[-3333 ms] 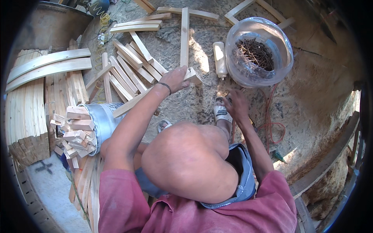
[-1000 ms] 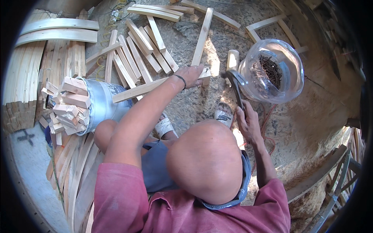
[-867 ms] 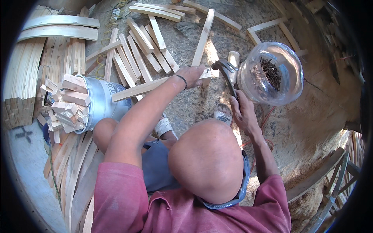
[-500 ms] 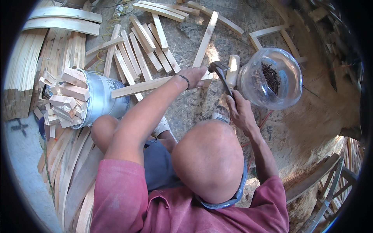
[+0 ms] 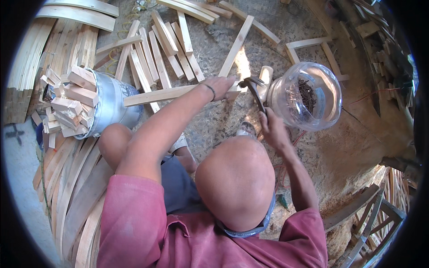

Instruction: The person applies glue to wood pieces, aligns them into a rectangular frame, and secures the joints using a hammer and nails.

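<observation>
My left hand [image 5: 219,88] is closed around the right end of a long pale wooden strip [image 5: 156,96], which lies crosswise in front of me. A second wooden strip [image 5: 237,44] runs away from that same end; whether the two are joined is hidden by my hand. In my right hand [image 5: 274,130] I grip a dark claw hammer [image 5: 257,94] by its handle. Its head is just right of my left fingers, close to the strip's end. No nail can be made out under it. Behind the hammer stands a pale, rounded piece [image 5: 265,77], perhaps wood.
A clear plastic jar [image 5: 331,96] of brown nails stands at right, beside the hammer. At left a metallic bucket [image 5: 111,106] holds wood offcuts. Several loose strips [image 5: 156,58] lie on the floor ahead. Wooden frame pieces [image 5: 308,43] lie far right; long boards [image 5: 24,67] are stacked far left.
The hammer head has come slightly nearer to me, beside my left fingers. My left hand keeps its grip on the strip. The whole view has shifted a little.
</observation>
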Tool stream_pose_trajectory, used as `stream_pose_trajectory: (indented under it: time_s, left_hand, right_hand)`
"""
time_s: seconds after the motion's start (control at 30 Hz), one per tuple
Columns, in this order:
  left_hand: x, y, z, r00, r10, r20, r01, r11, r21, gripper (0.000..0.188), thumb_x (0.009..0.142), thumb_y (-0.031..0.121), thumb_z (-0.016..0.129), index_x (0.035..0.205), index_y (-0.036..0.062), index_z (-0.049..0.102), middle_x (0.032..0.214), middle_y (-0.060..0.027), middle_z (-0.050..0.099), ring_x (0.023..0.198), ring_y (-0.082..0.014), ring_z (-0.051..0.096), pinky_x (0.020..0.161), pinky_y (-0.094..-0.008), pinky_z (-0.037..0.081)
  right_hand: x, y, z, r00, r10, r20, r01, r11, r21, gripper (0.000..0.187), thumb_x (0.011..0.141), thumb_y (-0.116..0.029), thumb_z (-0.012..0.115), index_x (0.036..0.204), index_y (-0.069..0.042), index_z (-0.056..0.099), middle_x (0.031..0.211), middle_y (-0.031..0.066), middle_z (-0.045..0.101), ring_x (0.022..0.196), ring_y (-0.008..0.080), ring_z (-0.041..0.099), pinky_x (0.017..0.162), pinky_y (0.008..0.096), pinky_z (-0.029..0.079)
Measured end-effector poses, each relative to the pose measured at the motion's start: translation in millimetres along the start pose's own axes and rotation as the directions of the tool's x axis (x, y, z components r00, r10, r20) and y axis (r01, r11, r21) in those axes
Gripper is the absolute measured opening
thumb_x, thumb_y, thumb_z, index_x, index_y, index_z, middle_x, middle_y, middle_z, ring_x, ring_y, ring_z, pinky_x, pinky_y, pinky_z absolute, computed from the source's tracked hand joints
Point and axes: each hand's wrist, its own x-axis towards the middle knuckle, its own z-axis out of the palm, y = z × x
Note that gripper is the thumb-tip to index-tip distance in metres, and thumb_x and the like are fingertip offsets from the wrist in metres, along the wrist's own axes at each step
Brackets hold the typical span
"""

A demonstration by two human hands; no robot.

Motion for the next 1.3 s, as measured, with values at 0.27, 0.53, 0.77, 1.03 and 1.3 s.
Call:
stream_pose_trajectory:
  time_s: [0.27,0.53,0.77,1.03,1.3]
  left_hand:
    - [-12.5,-3.4,-6.4,0.999,-0.031,-0.016,0.032,0.999,0.035,0.044,0.089,0.027,0.071,0.117,0.0044,0.046,0.108,-0.0232,0.069,0.104,-0.0443,0.066,0.089,-0.0531,0.053]
    - [-3.8,2.0,-6.4,1.0,0.0,-0.019,-0.001,1.0,-0.013,0.044,0.089,0.027,0.071,0.117,0.0045,0.046,0.11,-0.0232,0.068,0.106,-0.0436,0.066,0.09,-0.052,0.053]
    - [-5.4,-4.4,-1.5,1.0,-0.015,0.003,0.015,1.0,0.018,0.048,0.09,0.03,0.071,0.121,0.0059,0.044,0.111,-0.0245,0.068,0.107,-0.0427,0.066,0.09,-0.0522,0.053]
    - [-13.9,-3.0,-7.1,0.999,-0.032,-0.014,0.031,0.999,-0.034,0.046,0.089,0.028,0.07,0.119,0.0044,0.045,0.106,-0.0259,0.068,0.104,-0.0452,0.066,0.086,-0.054,0.053]
    - [-10.9,-1.1,5.6,1.0,-0.009,-0.028,0.009,1.0,-0.005,0.044,0.089,0.027,0.07,0.118,0.0045,0.046,0.108,-0.0254,0.069,0.103,-0.0442,0.067,0.086,-0.0531,0.054]
  right_hand:
    - [18.7,-71.3,-61.1,0.887,-0.269,-0.375,0.357,0.915,0.188,0.034,0.109,-0.031,0.044,0.11,-0.001,0.058,0.069,0.0019,0.055,0.048,0.0078,0.045,0.038,0.0244,0.034]
    - [8.2,-17.6,-11.7,0.855,-0.392,-0.339,0.38,0.919,-0.102,0.036,0.107,-0.034,0.046,0.105,0.0,0.058,0.064,0.0068,0.056,0.051,0.0164,0.052,0.045,0.032,0.042]
    - [18.2,-47.9,-24.2,0.976,-0.129,-0.175,0.155,0.978,0.142,0.026,0.107,-0.023,0.048,0.112,-0.001,0.061,0.064,0.003,0.055,0.051,0.0102,0.051,0.04,0.0289,0.038]
    - [14.2,-103.0,-63.7,0.844,-0.362,-0.396,0.534,0.641,0.551,0.031,0.106,-0.031,0.046,0.106,-0.002,0.058,0.062,0.0049,0.053,0.047,0.0132,0.045,0.043,0.0321,0.038]
    - [-16.3,10.7,35.3,0.986,0.121,-0.116,-0.097,0.976,0.196,0.025,0.106,-0.021,0.05,0.1,0.001,0.057,0.065,0.0137,0.057,0.054,0.0233,0.057,0.056,0.0397,0.046]
